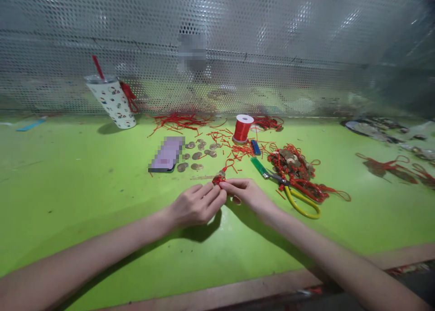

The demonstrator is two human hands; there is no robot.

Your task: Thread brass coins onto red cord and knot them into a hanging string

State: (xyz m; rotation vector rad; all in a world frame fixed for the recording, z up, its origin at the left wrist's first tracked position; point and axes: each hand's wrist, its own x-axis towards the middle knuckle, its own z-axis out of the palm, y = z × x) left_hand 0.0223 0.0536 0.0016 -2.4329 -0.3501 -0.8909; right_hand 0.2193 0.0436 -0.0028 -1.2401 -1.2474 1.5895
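Pinching a small charm (219, 179) with red cord (215, 181), our left hand (199, 204) and right hand (249, 195) meet over the near middle of the desk (102, 175). The left hand is closed on the left side of the charm, though we cannot see all its fingertips. The right hand nips the near right side between thumb and finger. A red loop (232, 163) sticks out from the far end, past our fingers.

To do this bit well, we should hold firm with the left and let the right do the small, fine work. We think the cord could twist or slip, so we should lay it flat and pull it snug a little at a time. It would help to leave the loop free, so it does not get caught under a finger.

Past our left hand lie loose coins (197, 156), with a phone (168, 152) to their left. A spool (242, 130) of red cord stands farther off, with red scraps (243, 151) about it. The scissors (286, 182) lie to the right, between a green lighter (258, 167) and a pile (294, 160) of tied coins. We should mind our right arm there, as the yellow handles are near it.
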